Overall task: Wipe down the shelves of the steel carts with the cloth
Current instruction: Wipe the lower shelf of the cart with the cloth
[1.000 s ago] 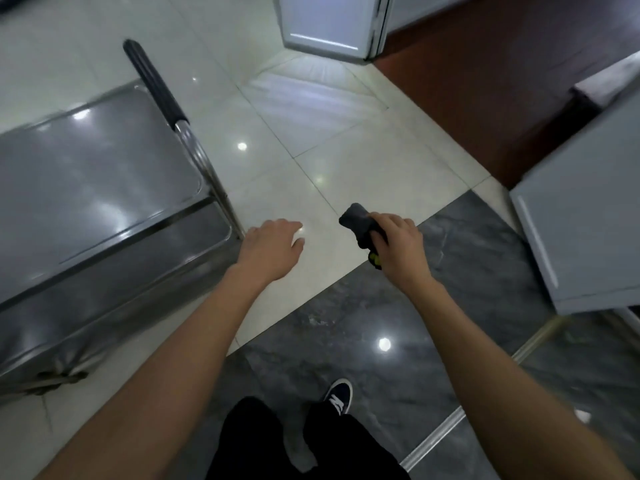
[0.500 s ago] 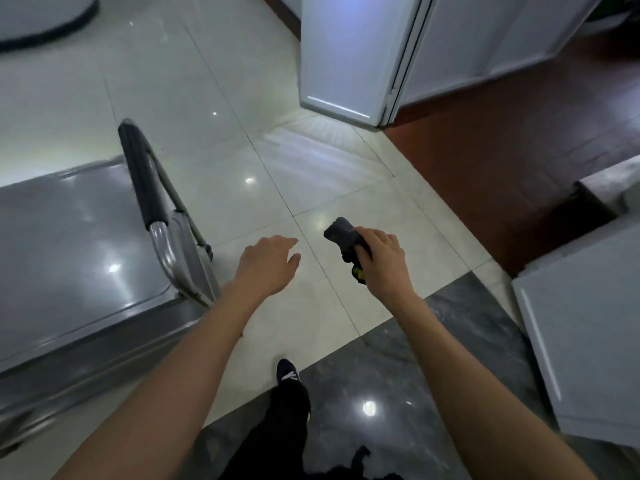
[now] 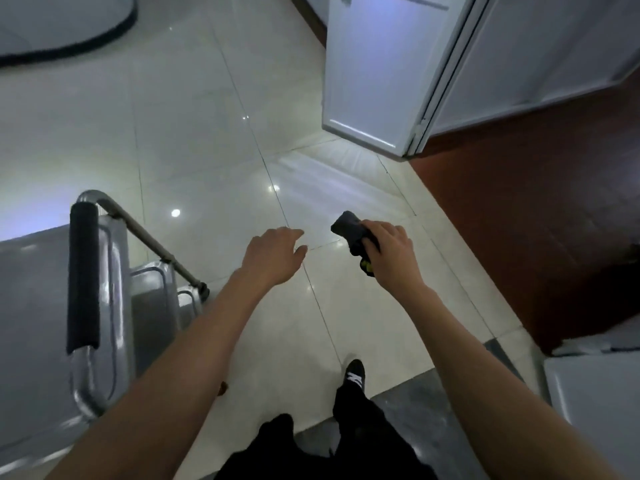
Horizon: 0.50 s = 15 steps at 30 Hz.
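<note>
A steel cart (image 3: 31, 306) stands at the left edge, its top shelf shiny and its push handle wrapped in black foam (image 3: 82, 278). A lower shelf corner (image 3: 152, 299) shows below the handle. My right hand (image 3: 391, 251) grips a bunched dark cloth (image 3: 349, 230) with a yellow-green bit at its underside, held over the pale floor tiles, well to the right of the cart. My left hand (image 3: 273, 254) hovers with relaxed fingers and holds nothing, just right of the cart's end.
White folding door panels (image 3: 377, 74) stand ahead on the right, beside red-brown flooring (image 3: 540, 216). A white cabinet corner (image 3: 595, 393) is at the lower right. A round dark-rimmed object (image 3: 62, 26) lies at the top left. My shoe (image 3: 355, 372) steps on the tiles.
The view has swung forward and the cart has slid left and lower in frame, showing its handle end-on. Both hands kept their pose; the right one still holds the cloth.
</note>
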Each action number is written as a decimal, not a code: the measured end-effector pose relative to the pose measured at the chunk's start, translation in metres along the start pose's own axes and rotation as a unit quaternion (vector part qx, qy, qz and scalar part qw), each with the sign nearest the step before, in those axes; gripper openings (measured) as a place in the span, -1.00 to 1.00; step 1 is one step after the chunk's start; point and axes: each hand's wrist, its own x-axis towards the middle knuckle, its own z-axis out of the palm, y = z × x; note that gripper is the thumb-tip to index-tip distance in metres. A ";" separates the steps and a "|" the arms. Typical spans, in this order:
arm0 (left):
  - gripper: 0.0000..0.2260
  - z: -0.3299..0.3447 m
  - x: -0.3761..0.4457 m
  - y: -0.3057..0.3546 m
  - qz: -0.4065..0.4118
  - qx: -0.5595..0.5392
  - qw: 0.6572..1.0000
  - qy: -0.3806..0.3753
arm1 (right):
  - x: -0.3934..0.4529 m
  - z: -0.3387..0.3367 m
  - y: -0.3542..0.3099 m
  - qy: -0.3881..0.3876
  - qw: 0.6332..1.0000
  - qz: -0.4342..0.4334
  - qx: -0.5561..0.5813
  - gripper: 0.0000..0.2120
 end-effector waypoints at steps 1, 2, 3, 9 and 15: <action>-0.57 -0.005 0.014 0.002 -0.014 -0.002 1.000 0.012 | 0.021 -0.003 0.008 0.002 1.000 -0.011 0.005 -0.69; -0.57 -0.012 0.028 0.003 -0.031 -0.001 0.999 0.014 | 0.041 -0.007 0.013 0.001 1.000 -0.023 0.008 -0.69; -0.57 -0.019 0.041 0.003 -0.045 -0.006 0.999 0.018 | 0.060 -0.010 0.017 -0.001 0.999 -0.034 0.013 -0.70; -0.57 -0.047 0.099 -0.025 -0.126 -0.048 0.989 0.057 | 0.176 -0.006 -0.006 -0.073 0.989 -0.127 0.013 -0.74; -0.56 -0.067 0.156 -0.114 -0.233 -0.090 0.963 0.100 | 0.297 0.042 -0.076 -0.158 0.964 -0.211 0.045 -0.74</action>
